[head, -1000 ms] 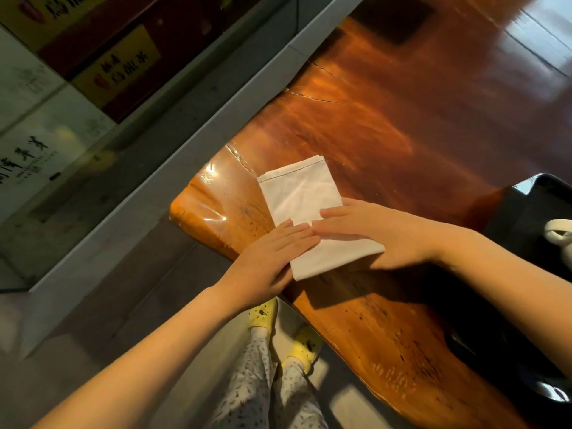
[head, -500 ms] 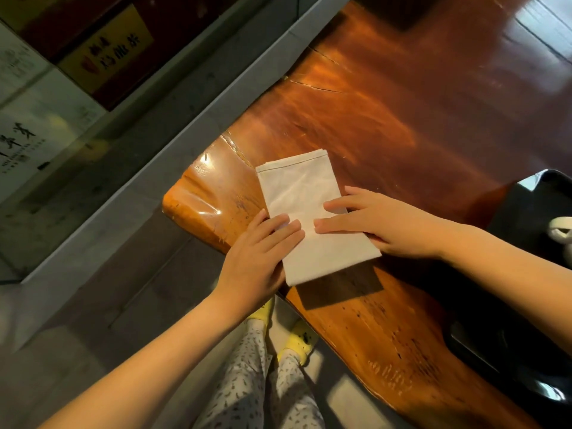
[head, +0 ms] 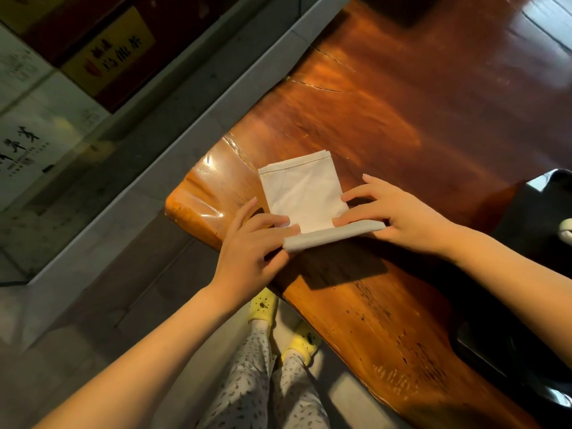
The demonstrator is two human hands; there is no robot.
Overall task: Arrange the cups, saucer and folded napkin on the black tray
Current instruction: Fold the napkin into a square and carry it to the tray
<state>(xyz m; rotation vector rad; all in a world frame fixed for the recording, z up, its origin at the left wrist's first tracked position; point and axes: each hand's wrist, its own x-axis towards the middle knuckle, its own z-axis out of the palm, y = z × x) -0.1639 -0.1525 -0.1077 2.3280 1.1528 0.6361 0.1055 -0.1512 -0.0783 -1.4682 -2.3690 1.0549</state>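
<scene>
A white cloth napkin lies on the corner of the glossy wooden table. Its near edge is lifted and curled over toward the far side. My left hand pinches the left end of that raised edge, and my right hand pinches the right end. The black tray sits at the right edge of the view, partly behind my right forearm. A white cup shows only as a sliver on it. No saucer is visible.
The table's near edge runs diagonally, with tiled floor and my legs in yellow shoes below it. A grey ledge and boxes with printed characters lie to the left. Bare tabletop stretches beyond the napkin.
Both hands went from pressing flat on the napkin to gripping its near edge. That edge has risen off the table and folded toward the far side.
</scene>
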